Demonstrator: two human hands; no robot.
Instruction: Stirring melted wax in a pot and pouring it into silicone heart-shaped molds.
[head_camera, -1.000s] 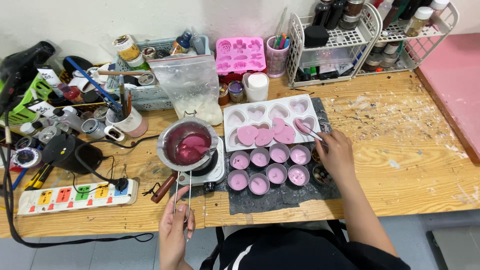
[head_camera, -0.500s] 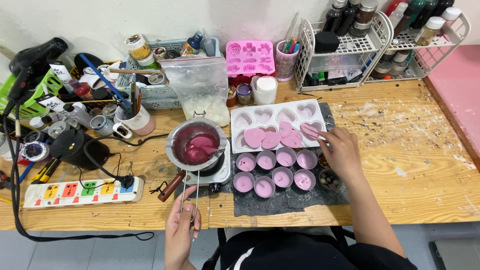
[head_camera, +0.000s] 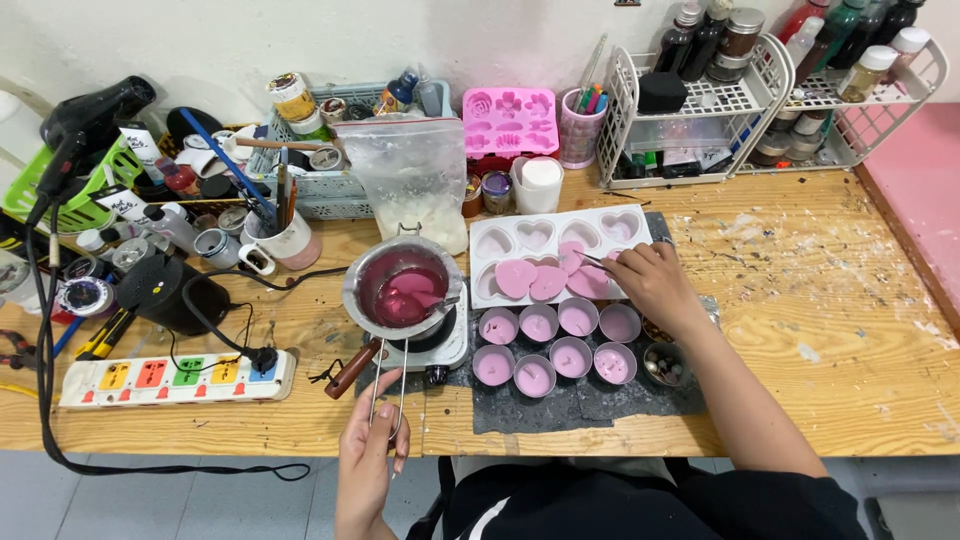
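Since half a second ago, the right hand (head_camera: 648, 285) has slid leftward along the white heart mould (head_camera: 560, 232), carrying its tweezers (head_camera: 592, 262) from the mould's right-hand cavity toward the loose pink wax hearts (head_camera: 545, 278) lying on its lower row; the left hand (head_camera: 372, 440) has stayed at the near edge of the bench (head_camera: 820, 330). Its grip is closed around the long wire handle (head_camera: 390, 385) of the metal melting pot (head_camera: 402, 285), which sits on a small white hotplate (head_camera: 450, 345) and holds dark pink wax. The right grip is pinched narrow on the tweezers, whose tips hover at the rightmost heart; whether they touch it cannot be told. To do this well, it seems wise to keep the tips low and light so the soft wax is not marked, and to keep the pot level with the other hand. Just in front of the mould, eight small round tins (head_camera: 555, 340) of pink wax stand in two rows on a dark mat (head_camera: 560, 405), close under the wrist and easily knocked. A little dish of beads (head_camera: 665, 365) sits beside the forearm. Further left, a power strip (head_camera: 175, 378), a black cable (head_camera: 215, 335) and a cup of brushes (head_camera: 285, 240) crowd the surface, with a bag of white wax flakes (head_camera: 415, 185) behind the pot.
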